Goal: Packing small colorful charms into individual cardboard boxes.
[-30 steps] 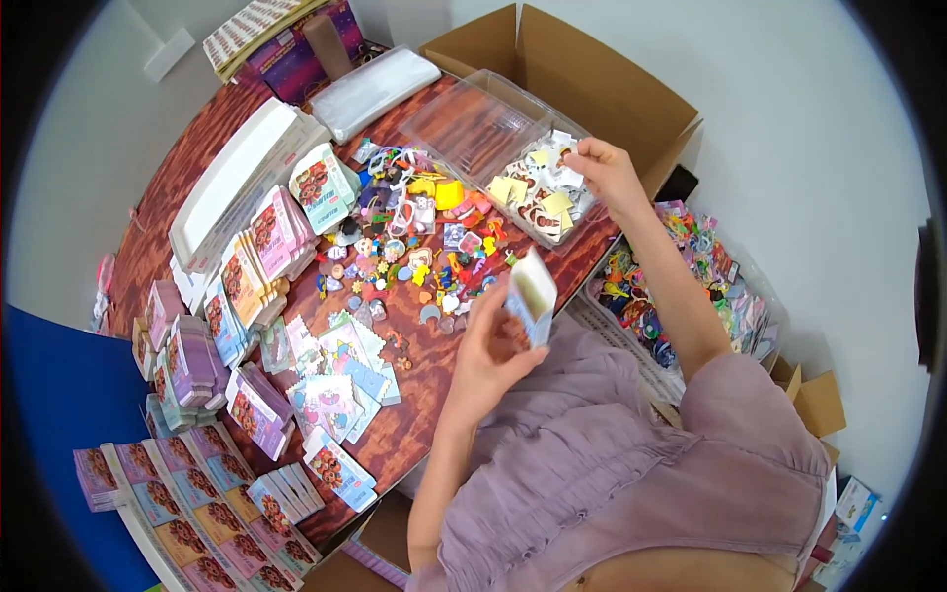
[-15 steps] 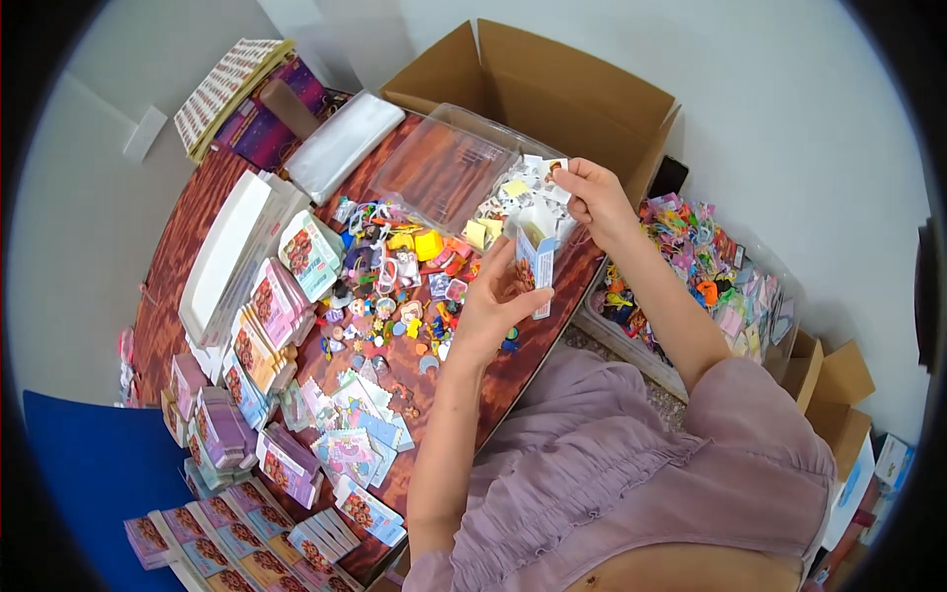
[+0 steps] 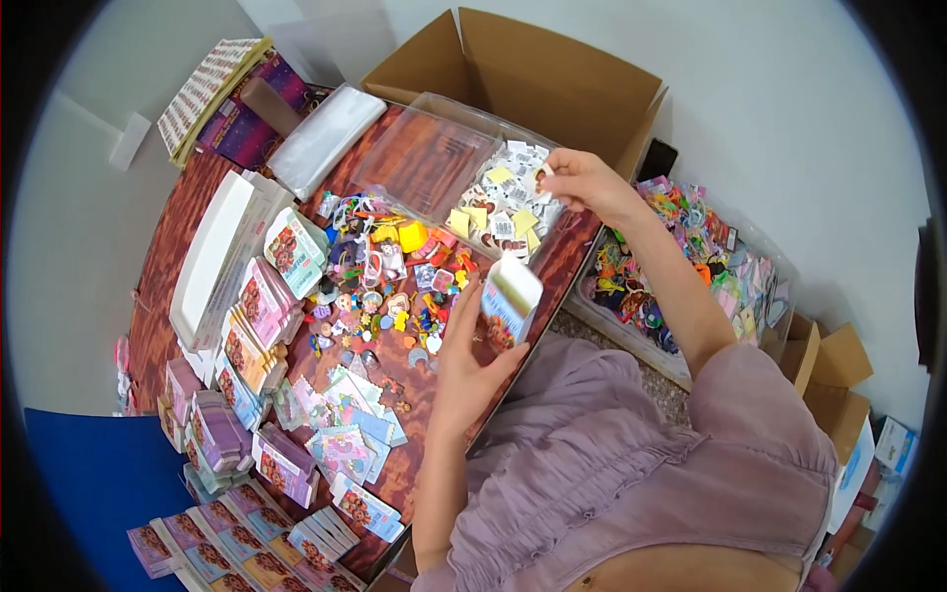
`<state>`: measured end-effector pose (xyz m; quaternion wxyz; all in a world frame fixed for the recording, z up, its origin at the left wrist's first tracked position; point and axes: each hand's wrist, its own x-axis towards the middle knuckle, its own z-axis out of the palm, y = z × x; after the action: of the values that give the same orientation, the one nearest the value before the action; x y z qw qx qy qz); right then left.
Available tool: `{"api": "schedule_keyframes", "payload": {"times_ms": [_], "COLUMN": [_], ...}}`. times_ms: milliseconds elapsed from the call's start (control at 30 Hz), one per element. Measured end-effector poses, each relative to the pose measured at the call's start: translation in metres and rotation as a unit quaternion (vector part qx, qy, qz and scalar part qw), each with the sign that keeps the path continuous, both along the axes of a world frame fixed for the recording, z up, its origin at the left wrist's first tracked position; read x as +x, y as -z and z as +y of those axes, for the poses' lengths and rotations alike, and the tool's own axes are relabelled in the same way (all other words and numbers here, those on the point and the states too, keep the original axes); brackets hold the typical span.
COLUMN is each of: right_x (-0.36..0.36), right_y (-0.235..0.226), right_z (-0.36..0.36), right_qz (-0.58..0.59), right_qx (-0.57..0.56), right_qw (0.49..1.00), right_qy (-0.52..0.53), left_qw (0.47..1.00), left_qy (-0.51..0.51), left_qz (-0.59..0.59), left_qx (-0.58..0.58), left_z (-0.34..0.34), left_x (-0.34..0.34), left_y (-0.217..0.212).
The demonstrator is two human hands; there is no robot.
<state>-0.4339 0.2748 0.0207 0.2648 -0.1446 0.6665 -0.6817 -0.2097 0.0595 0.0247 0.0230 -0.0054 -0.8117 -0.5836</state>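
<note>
My left hand [image 3: 472,357] holds a small open printed box [image 3: 508,304] upright above the near edge of the reddish-brown table [image 3: 182,237]. My right hand [image 3: 582,181] reaches out over a clear plastic tray [image 3: 434,148] and pinches a small white slip above the heap of white and yellow paper slips [image 3: 503,207] in that tray. A scatter of small colourful toys and charms [image 3: 390,281] lies on the table just left of the box.
An open cardboard box [image 3: 533,74] stands behind the tray. A clear bin of colourful trinkets [image 3: 691,266] sits to the right. Stacks of small printed boxes [image 3: 252,335] and flat packets [image 3: 345,449] line the left and near side, with white trays [image 3: 212,252] further left.
My right hand has gone from the box in my left hand back out to the slips in the tray. My left hand with the box has dropped a little toward me.
</note>
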Motion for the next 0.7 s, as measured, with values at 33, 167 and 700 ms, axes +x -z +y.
{"api": "schedule_keyframes", "payload": {"times_ms": [33, 167, 700], "right_x": [0.002, 0.009, 0.015], "right_y": [0.0, -0.004, -0.002], "right_z": [-0.003, -0.017, -0.039], "right_qz": [-0.001, 0.065, 0.267], "right_qx": [0.001, 0.097, 0.272], "right_qw": [1.0, 0.986, 0.916], "right_qy": [-0.003, -0.122, -0.124], "left_qw": [1.0, 0.989, 0.953], "left_qy": [-0.003, -0.063, -0.204], "left_qz": [-0.001, -0.092, -0.098], "left_qx": [0.001, 0.102, 0.199], "left_z": [0.0, -0.004, -0.031], "left_x": [0.011, 0.048, 0.119], "left_y": [-0.001, -0.004, 0.028]}}
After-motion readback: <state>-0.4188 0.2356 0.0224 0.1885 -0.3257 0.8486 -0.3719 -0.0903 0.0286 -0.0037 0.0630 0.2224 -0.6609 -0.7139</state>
